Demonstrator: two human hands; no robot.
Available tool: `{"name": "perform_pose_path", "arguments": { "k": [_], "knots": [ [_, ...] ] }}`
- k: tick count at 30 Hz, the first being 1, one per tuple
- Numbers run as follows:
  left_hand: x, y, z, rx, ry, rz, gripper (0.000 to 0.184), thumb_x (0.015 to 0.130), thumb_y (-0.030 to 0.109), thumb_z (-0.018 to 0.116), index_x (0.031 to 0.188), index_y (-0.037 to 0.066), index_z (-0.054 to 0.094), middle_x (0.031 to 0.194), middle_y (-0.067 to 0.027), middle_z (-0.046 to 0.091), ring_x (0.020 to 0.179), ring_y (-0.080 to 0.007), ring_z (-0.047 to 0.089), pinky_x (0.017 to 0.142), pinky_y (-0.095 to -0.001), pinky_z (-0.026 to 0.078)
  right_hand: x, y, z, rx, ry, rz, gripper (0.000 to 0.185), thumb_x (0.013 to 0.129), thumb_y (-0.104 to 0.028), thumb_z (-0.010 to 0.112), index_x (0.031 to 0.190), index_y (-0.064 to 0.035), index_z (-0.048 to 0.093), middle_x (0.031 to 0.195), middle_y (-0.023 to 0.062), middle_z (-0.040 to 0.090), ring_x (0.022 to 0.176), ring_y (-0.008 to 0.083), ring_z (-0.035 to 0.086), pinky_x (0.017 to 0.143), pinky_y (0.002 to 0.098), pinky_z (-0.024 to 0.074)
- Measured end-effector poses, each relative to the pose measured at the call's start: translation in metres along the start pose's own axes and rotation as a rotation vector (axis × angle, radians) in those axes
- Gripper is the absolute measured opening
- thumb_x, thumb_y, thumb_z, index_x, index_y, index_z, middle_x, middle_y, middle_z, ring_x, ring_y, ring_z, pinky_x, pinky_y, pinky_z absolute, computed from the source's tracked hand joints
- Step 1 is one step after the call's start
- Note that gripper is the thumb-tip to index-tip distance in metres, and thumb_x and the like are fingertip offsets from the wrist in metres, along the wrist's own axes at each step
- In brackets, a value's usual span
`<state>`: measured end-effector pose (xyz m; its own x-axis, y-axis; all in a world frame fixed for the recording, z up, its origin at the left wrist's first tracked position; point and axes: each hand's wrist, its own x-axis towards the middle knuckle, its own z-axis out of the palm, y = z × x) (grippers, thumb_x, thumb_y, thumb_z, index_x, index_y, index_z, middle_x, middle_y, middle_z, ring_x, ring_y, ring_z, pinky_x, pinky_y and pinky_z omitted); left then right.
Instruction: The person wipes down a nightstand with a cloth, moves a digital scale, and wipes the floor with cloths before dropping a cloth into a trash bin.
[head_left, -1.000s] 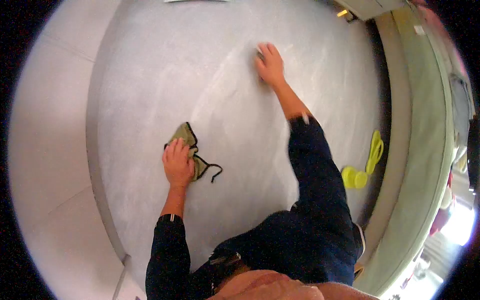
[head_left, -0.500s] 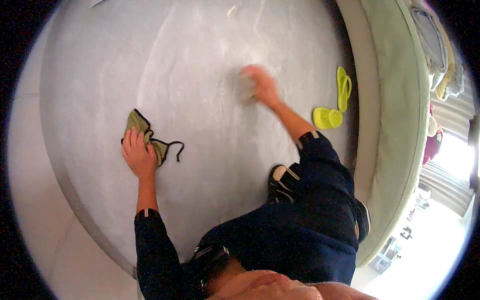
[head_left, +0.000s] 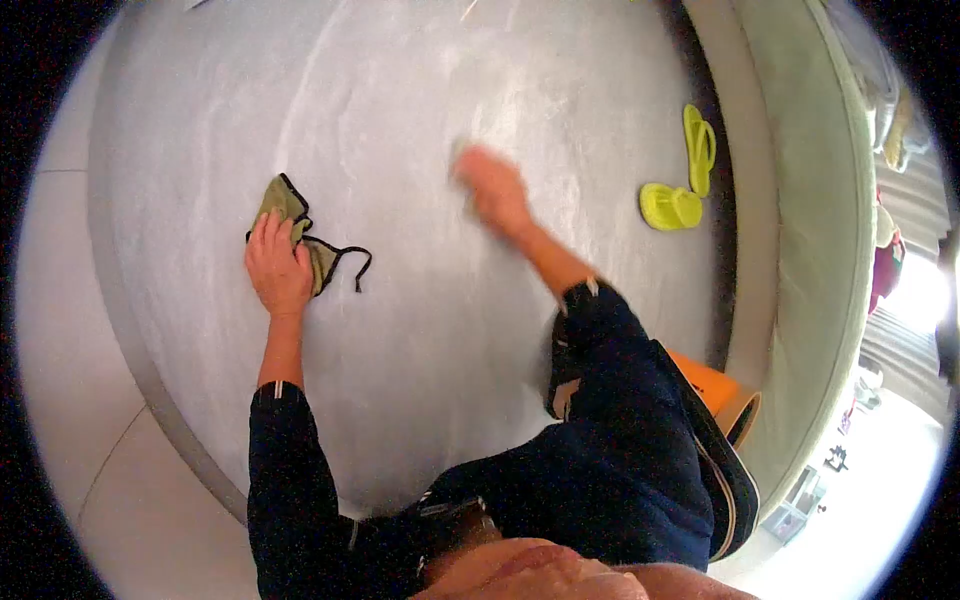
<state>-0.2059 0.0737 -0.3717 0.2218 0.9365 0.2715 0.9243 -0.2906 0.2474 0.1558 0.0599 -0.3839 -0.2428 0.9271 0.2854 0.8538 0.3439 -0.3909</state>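
Observation:
On the grey rug (head_left: 400,330), my left hand (head_left: 277,265) lies with its fingers stretched flat over an olive cloth piece (head_left: 285,197). Black edging runs round the cloth, and a black string trails from it to the right. Part of the cloth is hidden under the palm. My right hand (head_left: 492,185) is low over the rug's middle and blurred by motion. Its fingers look curled round a small, pale greenish thing, of which only a smeared edge shows; its kind cannot be told.
Yellow-green flip-flops (head_left: 670,207) lie at the right near a pale green sofa (head_left: 810,250). An orange object (head_left: 710,385) shows beside my bent leg. Pale floor tiles (head_left: 70,310) border the rug on the left.
My right hand has shifted a little left, still blurred. The left hand stays on the cloth. The view has shifted, and the orange object has come into sight beside my leg.

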Motion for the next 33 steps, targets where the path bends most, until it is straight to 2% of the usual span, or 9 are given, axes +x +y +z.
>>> {"name": "perform_pose_path", "arguments": {
  "k": [3,5,6,10,15,18,21,24,33],
  "knots": [
    [0.003,0.002,-0.008,-0.027,-0.016,0.004,0.038,0.076,0.012,0.057,0.114,0.008,0.055,0.133,-0.0054,0.047,0.126,-0.0249,0.038,0.104,-0.0432,0.029,-0.046,-0.079,-0.027,0.442,-0.477,-0.106,0.037,0.084,-0.003,0.046,0.119,-0.0090,0.056,0.125,0.0102,0.055,0.120,0.0269,0.047,0.102,0.0411,0.0344],
    [0.008,0.002,-0.014,-0.036,-0.026,0.022,0.038,0.076,0.012,0.057,0.114,0.008,0.055,0.133,-0.0048,0.047,0.126,-0.0246,0.038,0.105,-0.0429,0.028,-0.051,-0.036,-0.030,0.668,-0.239,0.036,0.035,0.089,-0.009,0.042,0.122,-0.0090,0.054,0.125,0.0096,0.054,0.120,0.0251,0.047,0.102,0.0390,0.0344],
    [0.006,0.001,-0.010,-0.020,-0.035,0.003,0.038,0.076,0.012,0.057,0.114,0.008,0.055,0.133,-0.0042,0.047,0.127,-0.0242,0.038,0.105,-0.0423,0.028,-0.026,-0.023,-0.047,0.069,-0.219,0.312,0.033,0.094,-0.017,0.040,0.123,-0.0080,0.053,0.124,0.0104,0.055,0.117,0.0248,0.049,0.100,0.0359,0.0370],
    [0.004,-0.001,-0.003,-0.035,-0.056,-0.010,0.038,0.075,0.011,0.059,0.113,0.008,0.056,0.133,-0.0055,0.047,0.126,-0.0248,0.039,0.105,-0.0430,0.029,0.014,0.162,-0.063,-0.083,0.586,0.637,0.032,0.092,-0.015,0.043,0.120,-0.0011,0.052,0.117,0.0153,0.057,0.111,0.0298,0.052,0.096,0.0371,0.0395],
    [0.007,0.000,-0.006,-0.018,-0.116,-0.039,0.040,0.072,0.008,0.061,0.112,0.008,0.057,0.132,-0.0074,0.048,0.125,-0.0256,0.039,0.104,-0.0439,0.029,0.110,0.184,-0.049,-0.099,0.399,1.228,0.043,0.088,-0.028,0.045,0.123,-0.0042,0.051,0.124,0.0151,0.054,0.112,0.0317,0.052,0.096,0.0380,0.0390],
    [0.008,-0.010,0.007,-0.044,-0.038,0.025,0.042,0.071,0.008,0.062,0.112,0.008,0.057,0.132,-0.0065,0.048,0.125,-0.0250,0.040,0.103,-0.0433,0.031,0.158,0.187,0.025,-0.360,0.380,0.398,0.038,0.088,-0.032,0.047,0.115,-0.0074,0.057,0.116,0.0146,0.058,0.108,0.0335,0.053,0.092,0.0444,0.0418],
    [0.009,-0.029,0.025,-0.025,-0.144,0.095,0.047,0.073,0.010,0.061,0.119,0.011,0.053,0.138,-0.0083,0.043,0.126,-0.0293,0.040,0.102,-0.0470,0.032,0.173,0.080,0.055,-0.010,-0.076,0.243,0.034,0.084,-0.023,0.052,0.113,-0.0056,0.057,0.121,0.0110,0.057,0.112,0.0320,0.052,0.093,0.0393,0.0424],
    [0.058,-0.039,0.069,-0.134,-0.069,0.212,0.046,0.072,0.010,0.061,0.117,0.011,0.055,0.132,-0.0080,0.050,0.122,-0.0293,0.044,0.100,-0.0451,0.035,0.173,0.050,0.094,0.068,0.048,-0.375,0.030,0.088,-0.012,0.051,0.116,-0.0054,0.056,0.123,0.0180,0.054,0.113,0.0374,0.050,0.097,0.0433,0.0396],
    [0.072,0.027,0.112,-0.420,-0.155,0.447,0.038,0.066,0.010,0.060,0.104,0.009,0.061,0.122,-0.0049,0.057,0.118,-0.0238,0.049,0.100,-0.0423,0.037,0.069,0.015,0.092,0.217,-0.170,-0.473,0.034,0.076,-0.006,0.058,0.110,-0.0063,0.059,0.117,0.0130,0.058,0.113,0.0329,0.052,0.094,0.0427,0.0417]
  ]
}}
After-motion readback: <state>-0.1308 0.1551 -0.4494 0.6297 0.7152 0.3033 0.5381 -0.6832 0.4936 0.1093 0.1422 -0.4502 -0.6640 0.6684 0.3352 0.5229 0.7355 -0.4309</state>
